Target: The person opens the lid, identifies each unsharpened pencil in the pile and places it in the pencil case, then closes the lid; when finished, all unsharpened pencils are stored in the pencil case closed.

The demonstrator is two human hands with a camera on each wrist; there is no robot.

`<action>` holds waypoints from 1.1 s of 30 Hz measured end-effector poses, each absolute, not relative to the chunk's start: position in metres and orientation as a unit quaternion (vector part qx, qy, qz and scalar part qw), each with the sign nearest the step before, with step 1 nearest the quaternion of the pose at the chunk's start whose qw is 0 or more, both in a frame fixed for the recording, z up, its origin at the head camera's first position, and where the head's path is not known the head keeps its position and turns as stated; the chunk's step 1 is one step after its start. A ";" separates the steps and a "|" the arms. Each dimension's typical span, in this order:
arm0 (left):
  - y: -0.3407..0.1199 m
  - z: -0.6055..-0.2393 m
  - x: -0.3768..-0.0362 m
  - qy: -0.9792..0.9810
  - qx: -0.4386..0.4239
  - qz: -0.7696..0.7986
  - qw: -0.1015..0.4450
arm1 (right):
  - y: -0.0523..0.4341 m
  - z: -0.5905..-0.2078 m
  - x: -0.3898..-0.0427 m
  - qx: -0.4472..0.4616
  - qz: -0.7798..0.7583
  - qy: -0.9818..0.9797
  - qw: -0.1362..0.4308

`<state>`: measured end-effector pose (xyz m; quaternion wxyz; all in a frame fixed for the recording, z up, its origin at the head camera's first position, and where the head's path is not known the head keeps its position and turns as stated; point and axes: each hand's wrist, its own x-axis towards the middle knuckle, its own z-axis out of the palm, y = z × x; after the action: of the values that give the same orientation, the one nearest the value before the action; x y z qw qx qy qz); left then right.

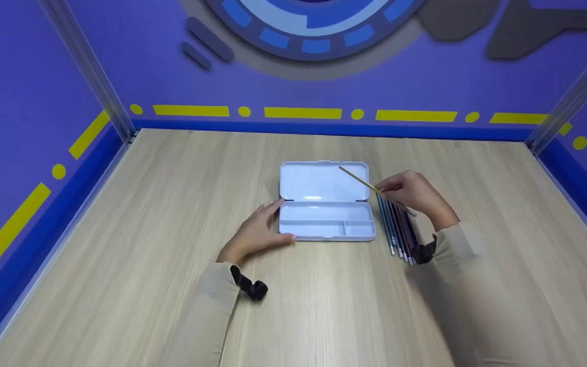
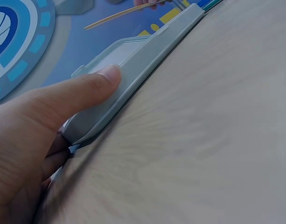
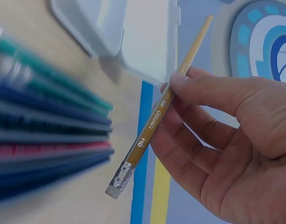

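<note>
A white pencil case [image 1: 306, 178] lies open on the table, its lid folded back and its divided tray holding nothing. My left hand [image 1: 255, 232] grips the case's left end. In the left wrist view its thumb [image 2: 98, 84] presses on the front wall while the fingers go round the end, partly hidden. Above the case's right side, my right hand [image 1: 416, 193] pinches a yellow pencil [image 3: 154, 119] between thumb and fingers. The pencil's eraser end points toward me, its other end out over the lid. Below that hand lies a row of several dark, green and red pencils [image 1: 398, 232].
The wooden table [image 1: 145, 229] reaches back to a purple wall [image 1: 145, 61] with yellow dashes. Side walls stand at left and right. Black wrist cameras [image 1: 255, 289] sit on both cuffs.
</note>
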<state>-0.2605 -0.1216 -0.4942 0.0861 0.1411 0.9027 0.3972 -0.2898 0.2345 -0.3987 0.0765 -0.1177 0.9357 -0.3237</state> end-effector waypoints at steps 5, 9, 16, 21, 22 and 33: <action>-0.121 -0.493 -0.260 0.903 0.141 0.397 0.085 | 0.216 -0.401 -0.294 -0.140 -0.321 0.934 0.063; -0.122 -0.493 -0.261 0.903 0.138 0.397 0.086 | 0.201 -0.404 -0.297 -0.159 -0.325 0.931 0.051; -0.121 -0.494 -0.262 0.903 0.139 0.397 0.084 | 0.177 -0.405 -0.299 -0.164 -0.335 0.926 0.065; -0.121 -0.494 -0.262 0.903 0.144 0.396 0.082 | 0.164 -0.408 -0.302 -0.173 -0.330 0.926 0.063; -0.121 -0.494 -0.261 0.903 0.144 0.397 0.082 | 0.161 -0.409 -0.302 -0.177 -0.330 0.925 0.061; -0.121 -0.493 -0.260 0.903 0.129 0.400 0.088 | 0.143 -0.423 -0.305 -0.201 -0.299 0.931 0.064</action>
<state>-0.2605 -0.1209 -0.4925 0.0878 0.1292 0.9032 0.3998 -0.3046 0.1430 -0.4230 0.0643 -0.2009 0.9308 -0.2987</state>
